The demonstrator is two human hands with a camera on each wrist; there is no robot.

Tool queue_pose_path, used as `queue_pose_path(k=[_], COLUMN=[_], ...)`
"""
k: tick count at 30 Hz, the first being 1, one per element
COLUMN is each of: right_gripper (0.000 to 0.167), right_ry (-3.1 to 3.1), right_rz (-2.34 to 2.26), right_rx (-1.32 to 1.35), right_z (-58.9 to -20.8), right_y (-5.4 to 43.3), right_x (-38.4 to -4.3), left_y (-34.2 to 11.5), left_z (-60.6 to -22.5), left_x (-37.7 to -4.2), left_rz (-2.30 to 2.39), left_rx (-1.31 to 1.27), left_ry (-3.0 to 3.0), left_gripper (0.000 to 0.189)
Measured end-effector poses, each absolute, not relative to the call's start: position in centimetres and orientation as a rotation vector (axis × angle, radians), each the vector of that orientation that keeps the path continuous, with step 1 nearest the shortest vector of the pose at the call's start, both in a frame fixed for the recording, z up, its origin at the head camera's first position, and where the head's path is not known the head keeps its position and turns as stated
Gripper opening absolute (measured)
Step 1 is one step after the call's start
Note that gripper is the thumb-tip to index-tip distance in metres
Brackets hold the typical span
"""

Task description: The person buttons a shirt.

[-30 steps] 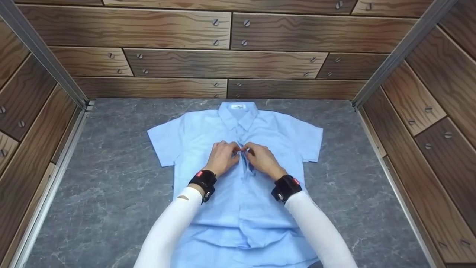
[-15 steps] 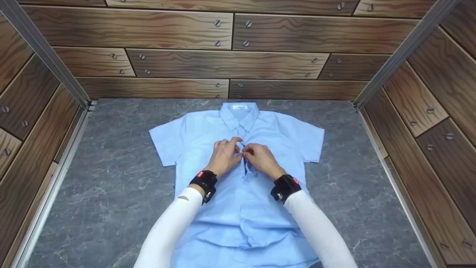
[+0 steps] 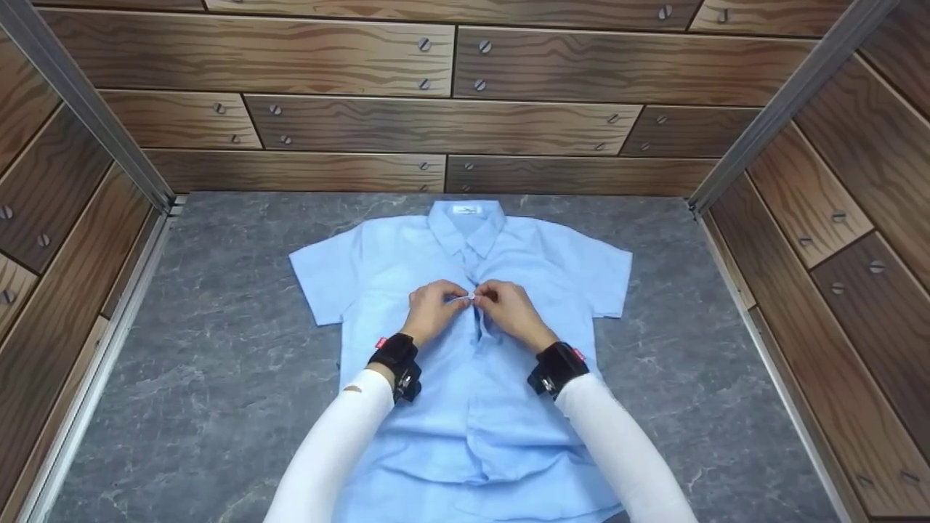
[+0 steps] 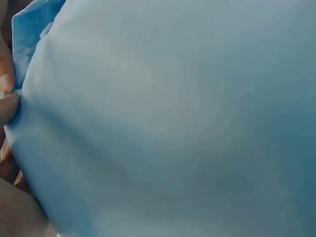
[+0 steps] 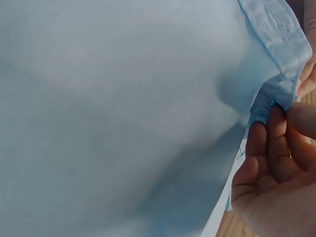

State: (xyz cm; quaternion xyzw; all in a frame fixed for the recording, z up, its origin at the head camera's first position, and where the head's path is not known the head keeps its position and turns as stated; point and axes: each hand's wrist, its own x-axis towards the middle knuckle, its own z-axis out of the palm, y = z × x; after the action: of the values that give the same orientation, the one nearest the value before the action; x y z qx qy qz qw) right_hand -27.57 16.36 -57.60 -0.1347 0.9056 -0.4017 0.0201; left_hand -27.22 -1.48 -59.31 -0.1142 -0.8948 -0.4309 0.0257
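A light blue short-sleeved shirt [image 3: 407,247] lies front side up, its collar at the far end. Both hands meet at the front placket, on the chest below the collar. The left hand [image 3: 433,309] pinches the placket edge between thumb and fingers. Opposite it, the right hand [image 3: 512,312] pinches the other side of the front, fingers curled. In the right wrist view the placket [image 5: 291,44] shows a stitched buttonhole [image 5: 276,22] just above the fingertips. A small button [image 4: 46,30] sits on the cloth in the left wrist view. Whether a button is between the fingertips I cannot tell.
The shirt rests on a grey marbled table [image 3: 218,378]. Wood-patterned panels [image 3: 349,123] stand behind and at both sides, with metal rails [image 3: 109,123] at the corners. The shirt's lower part [image 3: 472,465] lies in creases between the forearms.
The left hand's raised index finger has come down, and its fingers now pinch at the placket. The right hand has shifted only slightly. The shirt stays in place.
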Motion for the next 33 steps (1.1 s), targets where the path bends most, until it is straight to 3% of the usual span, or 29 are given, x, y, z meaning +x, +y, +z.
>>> queue_pose_path(k=[17, 24, 33], right_gripper=[0.009, 0.025, 0.014], right_ry=[2.806, 2.818, 2.806], right_rz=[-1.2, -1.101, -1.013], right_rx=[-0.338, -0.218, -0.259], right_z=[-57.5, -56.9, -57.0], right_y=[16.2, 16.6, 17.2], right_x=[-27.4, -27.1, -27.3], left_y=[-1.0, -1.0, -1.1], left_z=[-59.6, -59.7, -59.8], left_x=[-27.0, -27.0, -27.0], left_rz=[-1.379, -1.367, -1.385], left_rx=[-0.312, -0.33, -0.341], left_ry=[-2.744, -2.741, -2.728], left_gripper=[0.009, 0.009, 0.013])
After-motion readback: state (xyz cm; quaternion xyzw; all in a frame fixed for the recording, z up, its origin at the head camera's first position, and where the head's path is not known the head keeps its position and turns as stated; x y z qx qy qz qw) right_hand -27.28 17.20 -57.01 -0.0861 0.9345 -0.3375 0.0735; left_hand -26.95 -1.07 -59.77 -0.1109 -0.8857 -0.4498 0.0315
